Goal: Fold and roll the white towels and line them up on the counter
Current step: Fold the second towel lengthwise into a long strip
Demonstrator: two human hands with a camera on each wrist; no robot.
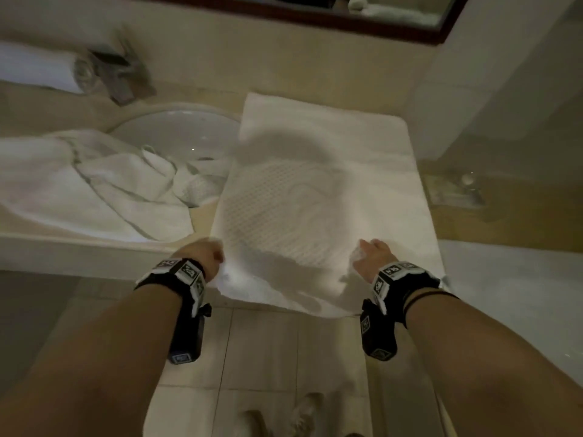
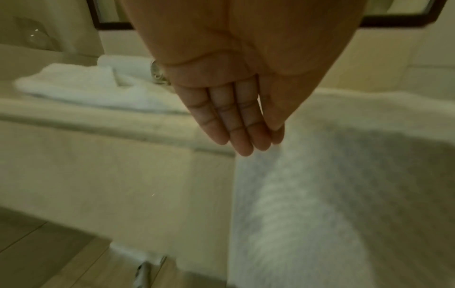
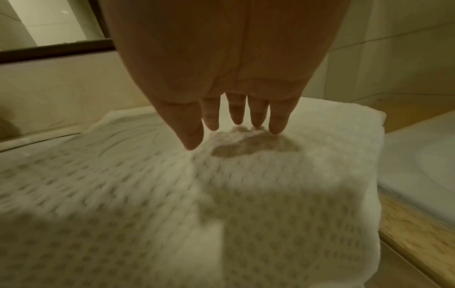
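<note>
Both hands open, fingers straight: the left hand (image 1: 205, 255) and right hand (image 1: 373, 258) flanked the near end of a white towel (image 1: 318, 190) spread on the counter (image 1: 492, 216) beside the sink (image 1: 176, 130), apparently smoothing it; folding or rolling from that end seemed next

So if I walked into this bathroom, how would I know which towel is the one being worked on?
Start at the round sink in the counter. Just to its right lies a white waffle-weave towel, spread flat, its near end hanging over the counter's front edge between the left hand and right hand. Unlike the crumpled towels left of it, it is smooth and rectangular.
</note>
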